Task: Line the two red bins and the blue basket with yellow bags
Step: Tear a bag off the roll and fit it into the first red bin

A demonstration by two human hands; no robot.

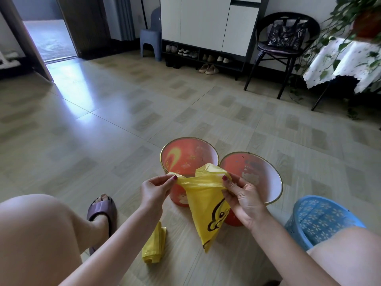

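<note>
Both hands, left hand [156,188] and right hand [241,195], pinch yellow bag [206,195] between them.

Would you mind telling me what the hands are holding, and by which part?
Both the left hand and right hand pinch one yellow bag at its top edge, by the opening.

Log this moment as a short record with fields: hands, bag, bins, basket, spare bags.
left hand: pinches the bag's top edge
right hand: pinches the same edge, opposite side
yellow bag: held in the air in front of the bins, mouth not yet spread
red bins: left bin and right bin, both unlined
blue basket: unlined, right of the bins
folded yellow bags: on the floor
</note>
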